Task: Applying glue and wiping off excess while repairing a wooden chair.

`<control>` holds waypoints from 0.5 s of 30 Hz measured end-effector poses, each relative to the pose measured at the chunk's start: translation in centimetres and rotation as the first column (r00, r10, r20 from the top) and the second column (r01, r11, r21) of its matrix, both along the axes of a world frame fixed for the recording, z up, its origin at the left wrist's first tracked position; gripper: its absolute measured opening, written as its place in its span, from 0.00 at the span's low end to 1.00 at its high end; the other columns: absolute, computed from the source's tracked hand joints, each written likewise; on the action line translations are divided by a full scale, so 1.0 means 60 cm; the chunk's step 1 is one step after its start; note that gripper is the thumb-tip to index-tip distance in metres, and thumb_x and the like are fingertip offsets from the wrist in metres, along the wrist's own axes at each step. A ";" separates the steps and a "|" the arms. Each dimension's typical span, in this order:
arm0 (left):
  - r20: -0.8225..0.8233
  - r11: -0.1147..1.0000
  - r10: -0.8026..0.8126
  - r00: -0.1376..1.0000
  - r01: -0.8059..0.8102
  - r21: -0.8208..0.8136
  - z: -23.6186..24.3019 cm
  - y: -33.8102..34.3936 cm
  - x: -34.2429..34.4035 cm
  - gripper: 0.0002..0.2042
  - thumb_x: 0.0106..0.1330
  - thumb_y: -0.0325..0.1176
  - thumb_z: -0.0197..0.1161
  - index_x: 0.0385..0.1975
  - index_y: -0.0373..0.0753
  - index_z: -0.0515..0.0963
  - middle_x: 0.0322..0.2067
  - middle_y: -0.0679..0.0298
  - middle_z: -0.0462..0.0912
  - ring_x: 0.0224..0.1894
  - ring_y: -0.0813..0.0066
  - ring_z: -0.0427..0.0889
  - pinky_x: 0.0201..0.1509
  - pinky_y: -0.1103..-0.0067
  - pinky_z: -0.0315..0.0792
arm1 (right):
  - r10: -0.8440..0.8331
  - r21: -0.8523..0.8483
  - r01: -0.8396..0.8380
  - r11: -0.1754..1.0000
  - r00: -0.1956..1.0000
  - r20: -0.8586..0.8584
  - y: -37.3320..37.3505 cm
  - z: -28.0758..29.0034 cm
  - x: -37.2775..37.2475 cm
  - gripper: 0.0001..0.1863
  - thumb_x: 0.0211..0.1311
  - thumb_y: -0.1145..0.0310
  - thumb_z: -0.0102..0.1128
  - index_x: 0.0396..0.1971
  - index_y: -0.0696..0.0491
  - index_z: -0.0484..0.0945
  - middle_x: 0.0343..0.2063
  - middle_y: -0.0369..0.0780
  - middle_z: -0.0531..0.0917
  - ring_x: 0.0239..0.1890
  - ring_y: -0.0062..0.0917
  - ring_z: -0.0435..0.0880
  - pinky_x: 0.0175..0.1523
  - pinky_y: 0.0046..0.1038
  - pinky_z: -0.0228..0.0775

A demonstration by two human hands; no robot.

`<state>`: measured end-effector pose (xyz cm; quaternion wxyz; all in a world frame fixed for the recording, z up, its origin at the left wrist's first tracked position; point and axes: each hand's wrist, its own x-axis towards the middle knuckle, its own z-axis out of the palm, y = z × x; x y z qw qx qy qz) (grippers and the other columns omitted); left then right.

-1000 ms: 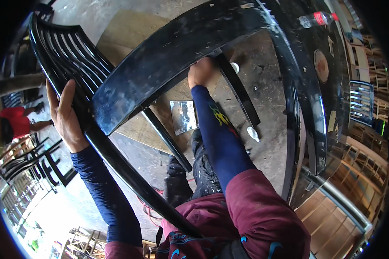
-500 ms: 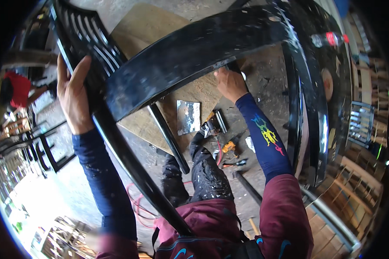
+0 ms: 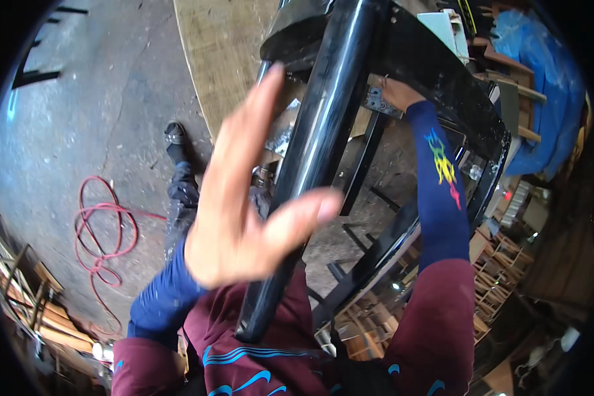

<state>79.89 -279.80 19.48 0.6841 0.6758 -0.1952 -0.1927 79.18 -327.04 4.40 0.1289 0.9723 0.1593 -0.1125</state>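
Note:
A glossy black wooden chair frame [image 3: 330,105] is tilted up in front of me, one long post running down toward my lap. My left hand [image 3: 234,218] is in front of that post, fingers stretched and thumb spread, slightly blurred and holding nothing. My right hand [image 3: 402,94] is under a broad curved black rail [image 3: 435,59], its fingers curled at the frame and partly hidden. Close to those fingertips is a metal plate with holes [image 3: 378,101]. A slimmer black bar [image 3: 365,162] extends below this plate.
A brown board [image 3: 211,66] lies on the concrete floor beyond my foot [image 3: 175,140]. A red hose [image 3: 99,231] is coiled at left. Wooden pieces [image 3: 53,310] are piled at lower left, with wooden frames [image 3: 495,264] at right. A blue plastic sheet [image 3: 541,99] hangs at far right.
The chair frame has turned and now stands more steeply before me. My left hand has come off it and moved right, fingers spread. My view has swung to other floor areas.

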 end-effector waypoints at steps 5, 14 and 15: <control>-0.285 0.992 -0.104 0.953 0.121 0.042 0.069 0.100 -0.155 0.46 0.56 0.37 0.74 0.71 0.24 0.55 0.62 0.37 0.70 0.58 0.45 0.77 0.64 0.67 0.67 | -0.087 -0.187 -0.042 0.981 0.772 -0.629 0.010 0.021 0.049 0.14 0.63 0.64 0.56 0.43 0.56 0.81 0.37 0.53 0.84 0.42 0.50 0.83 0.50 0.44 0.75; -0.198 0.998 -0.046 0.979 0.055 0.041 0.074 0.119 -0.194 0.44 0.56 0.35 0.75 0.70 0.26 0.58 0.57 0.41 0.76 0.52 0.47 0.82 0.57 0.68 0.74 | 0.243 0.063 -0.239 0.969 0.870 -0.429 -0.105 -0.040 -0.024 0.13 0.70 0.65 0.45 0.44 0.53 0.79 0.32 0.53 0.85 0.37 0.51 0.85 0.44 0.49 0.76; -0.198 0.998 -0.042 0.979 0.050 0.038 0.074 0.118 -0.190 0.44 0.56 0.35 0.75 0.70 0.26 0.58 0.57 0.41 0.76 0.52 0.47 0.82 0.57 0.68 0.74 | 0.289 0.061 -0.293 0.954 0.851 -0.438 -0.104 -0.033 -0.011 0.13 0.70 0.66 0.46 0.44 0.53 0.79 0.32 0.52 0.85 0.37 0.50 0.85 0.44 0.48 0.77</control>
